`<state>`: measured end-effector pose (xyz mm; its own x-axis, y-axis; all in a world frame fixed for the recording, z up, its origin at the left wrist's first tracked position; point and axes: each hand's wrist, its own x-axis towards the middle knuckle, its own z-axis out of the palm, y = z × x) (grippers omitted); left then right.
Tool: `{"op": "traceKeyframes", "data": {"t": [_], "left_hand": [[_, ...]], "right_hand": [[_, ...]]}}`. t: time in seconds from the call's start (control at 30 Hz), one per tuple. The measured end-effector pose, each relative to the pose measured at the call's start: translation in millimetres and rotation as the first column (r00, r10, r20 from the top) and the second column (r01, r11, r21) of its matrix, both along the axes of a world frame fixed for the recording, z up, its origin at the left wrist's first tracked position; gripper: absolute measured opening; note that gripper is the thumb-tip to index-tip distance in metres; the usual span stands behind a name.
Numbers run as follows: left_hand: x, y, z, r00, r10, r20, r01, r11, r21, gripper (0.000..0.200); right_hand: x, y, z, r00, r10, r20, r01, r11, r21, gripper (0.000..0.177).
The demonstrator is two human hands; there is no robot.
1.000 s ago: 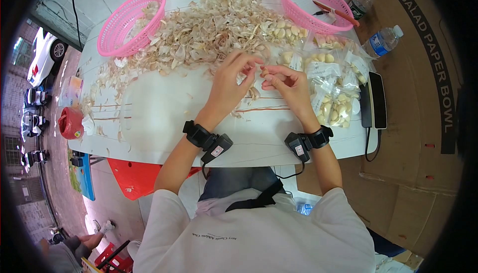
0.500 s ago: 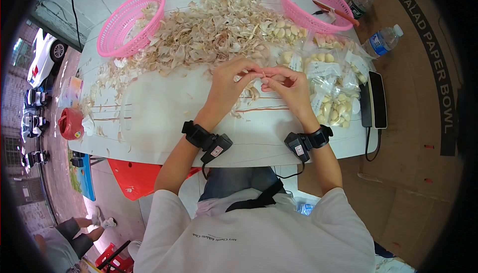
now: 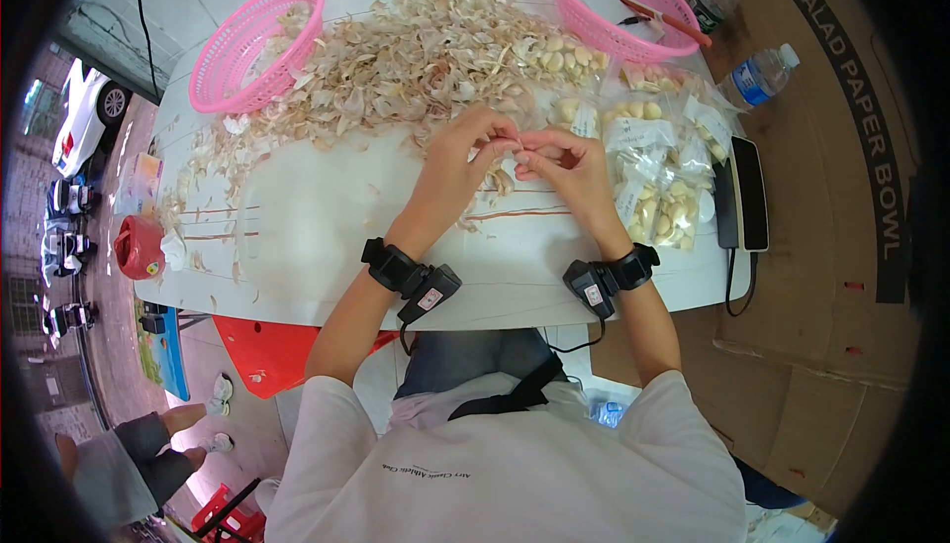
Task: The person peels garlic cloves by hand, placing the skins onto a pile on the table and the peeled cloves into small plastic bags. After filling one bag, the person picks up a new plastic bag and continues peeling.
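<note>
My left hand (image 3: 457, 169) and my right hand (image 3: 568, 169) meet fingertip to fingertip over the white table (image 3: 327, 216), pinching a small garlic clove (image 3: 515, 145) between them. The clove is mostly hidden by my fingers. A wide heap of papery garlic skins (image 3: 396, 58) lies just beyond my hands. Peeled cloves (image 3: 559, 56) sit at the heap's right end. Clear bags of peeled garlic (image 3: 663, 187) lie right of my right hand.
Two pink baskets stand at the back, one left (image 3: 252, 43) and one right (image 3: 618, 3). A phone (image 3: 749, 197) lies at the table's right edge. Two water bottles (image 3: 757, 78) rest on cardboard (image 3: 851, 197). A red cup (image 3: 139, 244) sits far left. A passer-by's legs (image 3: 139, 449) show below left.
My hands have stayed together on the clove, fingers shifting slightly. The view has tilted a little. The passer-by at lower left has moved.
</note>
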<state>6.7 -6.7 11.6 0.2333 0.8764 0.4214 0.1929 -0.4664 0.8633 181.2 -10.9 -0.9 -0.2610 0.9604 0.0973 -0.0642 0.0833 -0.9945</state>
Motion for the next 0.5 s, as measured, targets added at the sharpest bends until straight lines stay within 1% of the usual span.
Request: {"op": "traceKeyframes", "data": {"t": [0.13, 0.2, 0.33, 0.4, 0.5], "left_hand": [[-0.4, 0.0, -0.6, 1.0, 0.017, 0.0, -0.017, 1.0, -0.002, 0.007], [-0.6, 0.6, -1.0, 1.0, 0.016, -0.018, -0.015, 1.0, 0.023, 0.01], [-0.1, 0.2, 0.9, 0.999, 0.021, -0.037, -0.02, 0.999, 0.038, 0.008], [1.5, 0.2, -0.6, 0.999, 0.027, 0.047, -0.027, 1.0, -0.005, 0.007], [0.2, 1.7, -3.3, 0.999, 0.022, 0.038, -0.022, 1.0, 0.005, 0.007]], "right_hand": [[-0.3, -0.9, 0.8, 0.999, 0.006, -0.033, -0.006, 1.0, 0.003, 0.021], [-0.6, -1.0, 1.4, 0.999, 0.009, -0.041, -0.008, 1.0, 0.007, 0.021], [0.0, 0.0, -0.3, 0.998, 0.016, -0.057, -0.016, 1.0, 0.01, 0.021], [0.3, 0.5, -1.4, 0.999, 0.019, -0.05, -0.019, 1.0, 0.006, 0.021], [0.2, 0.3, -1.4, 0.999, 0.021, -0.044, -0.02, 1.0, 0.01, 0.021]]}}
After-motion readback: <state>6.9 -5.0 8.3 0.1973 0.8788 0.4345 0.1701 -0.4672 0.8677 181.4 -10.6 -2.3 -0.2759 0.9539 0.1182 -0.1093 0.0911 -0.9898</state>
